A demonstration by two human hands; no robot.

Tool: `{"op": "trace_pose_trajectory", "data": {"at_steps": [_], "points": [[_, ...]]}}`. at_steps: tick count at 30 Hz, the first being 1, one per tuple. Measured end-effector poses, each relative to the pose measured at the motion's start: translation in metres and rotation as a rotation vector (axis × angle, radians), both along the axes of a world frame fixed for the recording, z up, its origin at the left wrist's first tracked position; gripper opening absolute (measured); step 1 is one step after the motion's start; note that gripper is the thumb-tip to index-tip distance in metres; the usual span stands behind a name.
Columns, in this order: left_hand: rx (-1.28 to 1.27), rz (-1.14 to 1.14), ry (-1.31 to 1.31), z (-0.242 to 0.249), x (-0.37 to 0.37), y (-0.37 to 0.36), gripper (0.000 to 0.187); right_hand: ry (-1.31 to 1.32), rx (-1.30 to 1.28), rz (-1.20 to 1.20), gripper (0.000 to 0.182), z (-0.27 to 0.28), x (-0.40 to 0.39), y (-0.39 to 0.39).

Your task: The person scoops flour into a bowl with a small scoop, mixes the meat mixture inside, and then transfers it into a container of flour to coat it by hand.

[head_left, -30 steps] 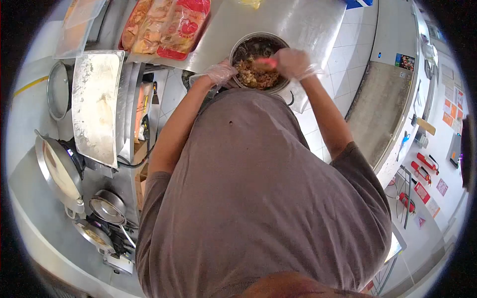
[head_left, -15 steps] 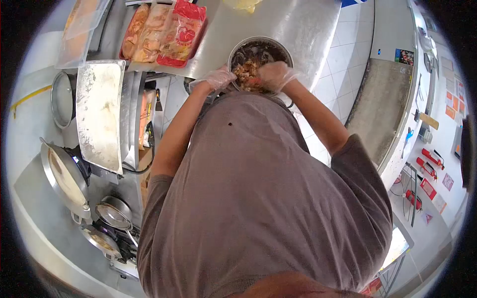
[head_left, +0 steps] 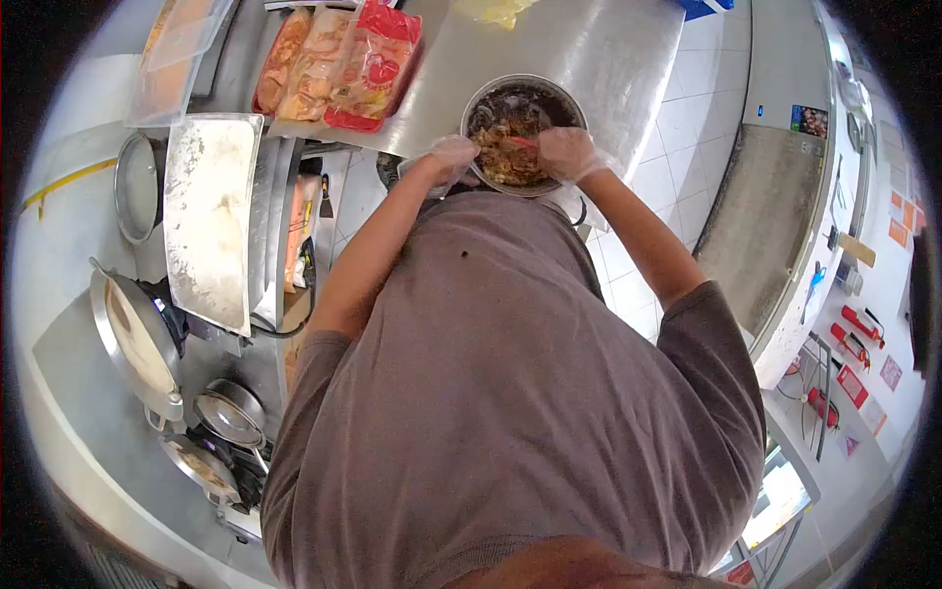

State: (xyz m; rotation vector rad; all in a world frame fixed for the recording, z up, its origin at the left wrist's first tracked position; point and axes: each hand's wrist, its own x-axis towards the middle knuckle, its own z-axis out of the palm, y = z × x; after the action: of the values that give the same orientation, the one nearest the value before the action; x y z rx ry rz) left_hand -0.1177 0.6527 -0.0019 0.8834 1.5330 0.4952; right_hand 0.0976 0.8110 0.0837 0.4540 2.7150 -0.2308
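Red utensil (head_left: 521,143) in right hand (head_left: 569,155) — left hand (head_left: 452,156) at pot (head_left: 526,78).

Loose grey-brown short-sleeved shirt (head_left: 510,373) with a small dark hole, clear gloves (head_left: 569,154)

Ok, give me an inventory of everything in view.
Pot: one, silver, table's near edge
Food mix: one mass, brown, inside pot
Utensil: one, red, in right hand
Table: one, silver, top centre
Tray: one, red, table's left side
Food packs: about three, pinkish and red, on tray
Round pans or lids: four, silver, far left
Flat metal sheet: one, silver, left
Fire extinguishers: three, red, right wall
Smaller items: too unclear to count
Left hand: one, clear glove, pot's left rim
Right hand: one, clear glove, over pot's right side
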Motion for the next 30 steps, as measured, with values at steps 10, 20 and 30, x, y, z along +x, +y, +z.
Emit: {"op": "trace_pose_trajectory", "data": {"at_steps": [10,20,30], "points": [[-0.117,0.425,-0.27,0.121,-0.029,-0.041,0.028,0.197,-0.707,-0.589,0.033,0.104,-0.042,0.001],[0.211,-0.039,0.625,0.226,-0.13,-0.191,0.03,0.284,-1.25,-0.632,0.025,0.188,-0.205,-0.077],[-0.022,0.817,0.237,0.232,-0.209,-0.371,0.065,0.267,-1.433,-0.367,0.035,0.231,-0.427,-0.215]]}}
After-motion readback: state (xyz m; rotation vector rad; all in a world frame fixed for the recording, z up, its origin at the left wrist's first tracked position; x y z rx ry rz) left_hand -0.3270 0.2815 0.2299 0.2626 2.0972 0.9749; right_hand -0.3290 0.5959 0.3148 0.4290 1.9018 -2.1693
